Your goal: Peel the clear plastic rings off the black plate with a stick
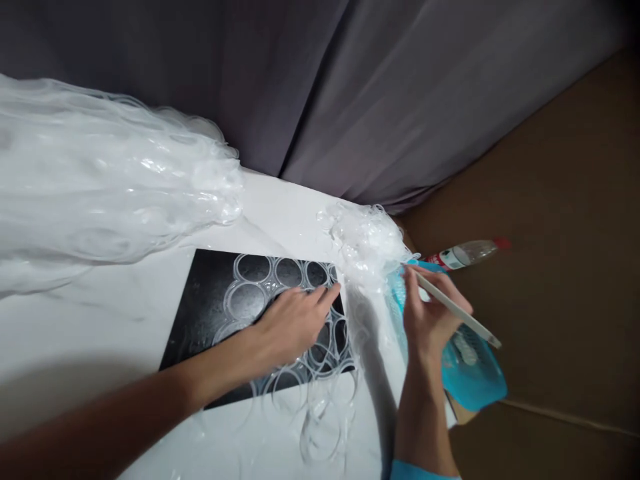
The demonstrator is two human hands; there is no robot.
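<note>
While the right hand grasps a slim white stick-like tool at centre right, the left hand lies over clear joined plastic rings on a black rectangular mat, lower centre; whether it pinches, I cannot tell. Light, flat pressure should serve best.

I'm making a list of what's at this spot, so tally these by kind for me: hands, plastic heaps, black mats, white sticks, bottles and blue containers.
Hands: 2, left hand and right hand
Plastic heaps: 2, larger heap and smaller heap
Black mat: 1
White stick: 1
Bottle: 1
Blue container: 1
Total: 8
</note>
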